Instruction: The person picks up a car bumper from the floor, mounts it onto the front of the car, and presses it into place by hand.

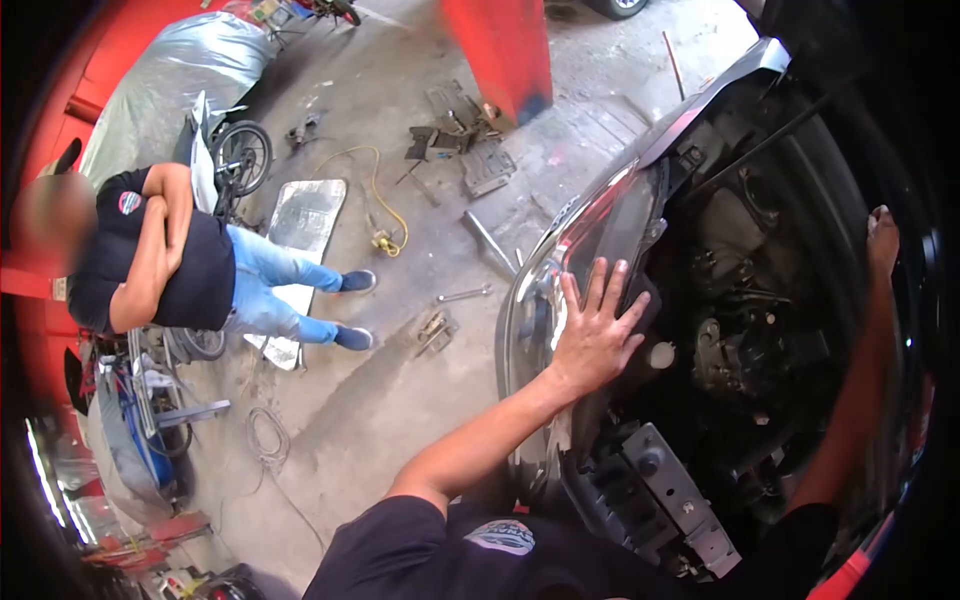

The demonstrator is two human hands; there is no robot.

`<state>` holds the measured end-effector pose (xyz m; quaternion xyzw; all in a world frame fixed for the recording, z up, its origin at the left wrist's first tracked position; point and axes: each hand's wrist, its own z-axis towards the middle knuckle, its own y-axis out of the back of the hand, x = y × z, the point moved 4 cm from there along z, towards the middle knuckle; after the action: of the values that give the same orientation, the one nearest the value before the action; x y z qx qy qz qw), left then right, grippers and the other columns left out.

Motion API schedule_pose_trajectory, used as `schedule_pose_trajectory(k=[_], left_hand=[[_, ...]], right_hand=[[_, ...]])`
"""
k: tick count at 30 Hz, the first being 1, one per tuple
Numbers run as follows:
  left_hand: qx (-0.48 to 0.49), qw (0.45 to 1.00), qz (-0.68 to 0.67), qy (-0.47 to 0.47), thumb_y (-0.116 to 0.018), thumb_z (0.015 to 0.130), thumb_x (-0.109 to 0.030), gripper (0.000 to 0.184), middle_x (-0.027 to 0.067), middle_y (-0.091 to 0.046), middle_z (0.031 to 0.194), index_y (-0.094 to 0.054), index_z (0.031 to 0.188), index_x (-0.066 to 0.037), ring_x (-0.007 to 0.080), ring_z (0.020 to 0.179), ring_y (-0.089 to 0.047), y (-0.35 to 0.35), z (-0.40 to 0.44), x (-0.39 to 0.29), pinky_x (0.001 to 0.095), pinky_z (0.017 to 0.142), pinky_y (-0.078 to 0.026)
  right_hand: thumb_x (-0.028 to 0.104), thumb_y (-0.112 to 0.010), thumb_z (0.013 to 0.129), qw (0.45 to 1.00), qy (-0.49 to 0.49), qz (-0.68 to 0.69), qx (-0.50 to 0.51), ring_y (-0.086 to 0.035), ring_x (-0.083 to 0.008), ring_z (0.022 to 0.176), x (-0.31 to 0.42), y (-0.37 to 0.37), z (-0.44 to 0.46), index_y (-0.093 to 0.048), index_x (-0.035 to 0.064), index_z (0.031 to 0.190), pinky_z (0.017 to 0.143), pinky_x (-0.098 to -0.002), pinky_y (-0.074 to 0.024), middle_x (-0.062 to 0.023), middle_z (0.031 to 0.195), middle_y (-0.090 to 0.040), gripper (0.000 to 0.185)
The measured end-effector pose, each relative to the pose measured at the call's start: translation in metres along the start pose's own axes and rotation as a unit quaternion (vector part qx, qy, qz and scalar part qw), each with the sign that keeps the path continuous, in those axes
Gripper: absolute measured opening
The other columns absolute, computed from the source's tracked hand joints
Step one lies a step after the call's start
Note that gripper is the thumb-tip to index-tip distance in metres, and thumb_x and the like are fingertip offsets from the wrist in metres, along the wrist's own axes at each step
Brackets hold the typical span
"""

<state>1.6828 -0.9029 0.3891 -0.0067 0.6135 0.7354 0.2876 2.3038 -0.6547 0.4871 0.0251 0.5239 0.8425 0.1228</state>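
My left hand (598, 335) lies with spread fingers on the front edge of a dark car, beside its headlight (610, 225). Nothing is held in it. At the far right, my right hand (882, 240) is raised at the dark rim of the car, with its fingers curled; what it grips, if anything, is too dark to make out. Between my arms the engine bay (740, 345) is exposed, with a round pale cap (662, 355) near my left hand. A grey plate-like part (675, 490) sits at the near side of the bay.
Another person (160, 250) stands at the left, arms crossed. A red post (500, 55), loose metal parts (487, 165), a wrench (464, 294) and a yellow cable (378, 190) are on the floor. Behind the person are motorcycles (242, 158) and a silver cover (180, 80).
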Motion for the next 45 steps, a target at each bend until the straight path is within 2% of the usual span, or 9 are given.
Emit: schedule_pose_trajectory(k=[8,10,14,16,19,23,33,41,45], left_hand=[[-0.011,1.000,-0.005,-0.007,-0.068,0.088,-0.042,0.056,0.0221,-0.025,0.162,-0.061,0.139,-0.022,0.0455,0.152,-0.012,0.002,-0.002,-0.001,0.0758,0.113,-0.010],[-0.004,1.000,-0.005,-0.005,-0.069,0.088,-0.042,0.056,0.0219,-0.025,0.162,-0.061,0.139,-0.022,0.0456,0.152,-0.012,0.003,-0.001,-0.001,0.0758,0.113,-0.010],[-0.010,1.000,-0.008,-0.006,-0.070,0.087,-0.040,0.055,0.0219,-0.026,0.161,-0.061,0.138,-0.022,0.0458,0.152,-0.011,0.002,-0.003,-0.001,0.0761,0.113,-0.010],[-0.046,0.994,-0.095,0.009,-0.072,0.087,-0.034,0.052,0.0224,-0.036,0.155,-0.062,0.134,-0.014,0.0437,0.148,-0.024,0.012,-0.004,0.004,0.0692,0.117,-0.012],[-0.129,0.950,-0.280,0.049,-0.074,0.087,-0.023,0.049,0.0222,-0.046,0.143,-0.060,0.130,-0.005,0.0416,0.138,-0.040,0.017,-0.010,0.024,0.0547,0.120,-0.021],[-0.149,0.958,-0.217,0.114,-0.073,0.086,-0.026,0.057,0.0231,-0.045,0.144,-0.056,0.135,-0.004,0.0463,0.142,-0.032,0.022,-0.027,0.057,0.0529,0.119,-0.023],[-0.122,0.972,-0.151,0.130,-0.077,0.083,-0.034,0.086,0.0170,-0.019,0.166,-0.035,0.156,-0.017,0.0492,0.149,-0.017,-0.005,-0.043,0.046,0.0685,0.114,-0.019],[-0.124,0.976,-0.120,0.132,-0.078,0.083,-0.035,0.085,0.0199,-0.017,0.165,-0.038,0.155,-0.017,0.0517,0.149,-0.016,-0.009,-0.044,0.044,0.0688,0.114,-0.021],[-0.114,0.981,-0.086,0.130,-0.077,0.084,-0.035,0.080,0.0232,-0.023,0.162,-0.040,0.153,-0.015,0.0503,0.147,-0.021,0.004,-0.045,0.037,0.0581,0.118,-0.020]], right_hand=[[0.016,-0.062,0.098,0.958,-0.014,0.261,-0.122,-0.068,-0.0222,0.090,0.067,0.079,-0.110,-0.063,0.0036,0.112,0.083,-0.0366,-0.0517,-0.0113,0.103,-0.070,0.018],[0.015,-0.063,0.098,0.843,-0.015,0.535,-0.053,-0.066,-0.0171,0.088,0.067,0.067,-0.161,-0.063,0.0016,0.109,0.080,-0.0332,-0.0519,-0.0099,0.104,-0.070,0.018],[0.006,-0.061,0.094,0.906,-0.033,0.417,0.056,-0.064,-0.0152,0.079,0.155,0.134,-0.300,-0.062,0.0017,0.103,0.071,-0.0285,-0.0514,-0.0076,0.091,-0.066,0.010],[0.003,-0.061,0.091,0.789,-0.180,0.577,0.115,-0.062,-0.0136,0.073,0.190,0.147,-0.364,-0.062,0.0024,0.100,0.067,-0.0273,-0.0506,-0.0052,0.084,-0.062,0.008],[0.005,-0.062,0.090,0.746,-0.254,0.593,0.164,-0.061,-0.0119,0.070,0.213,0.165,-0.442,-0.062,0.0015,0.100,0.065,-0.0260,-0.0506,-0.0040,0.083,-0.062,0.010],[0.007,-0.063,0.089,0.700,-0.392,0.575,0.160,-0.062,-0.0112,0.070,0.208,0.185,-0.519,-0.065,-0.0014,0.106,0.065,-0.0249,-0.0512,-0.0045,0.085,-0.065,0.019],[0.009,-0.061,0.094,0.736,-0.347,0.545,0.202,-0.064,-0.0117,0.080,0.222,0.233,-0.600,-0.067,-0.0018,0.105,0.076,-0.0261,-0.0525,-0.0048,0.089,-0.067,0.016],[0.006,-0.059,0.095,0.774,-0.317,0.493,0.238,-0.060,-0.0091,0.079,0.226,0.256,-0.630,-0.067,-0.0008,0.109,0.076,-0.0241,-0.0481,-0.0015,0.087,-0.065,0.017],[0.006,-0.060,0.094,0.811,-0.322,0.421,0.248,-0.057,-0.0074,0.077,0.213,0.253,-0.660,-0.068,-0.0012,0.109,0.069,-0.0233,-0.0447,0.0005,0.083,-0.062,0.018]])
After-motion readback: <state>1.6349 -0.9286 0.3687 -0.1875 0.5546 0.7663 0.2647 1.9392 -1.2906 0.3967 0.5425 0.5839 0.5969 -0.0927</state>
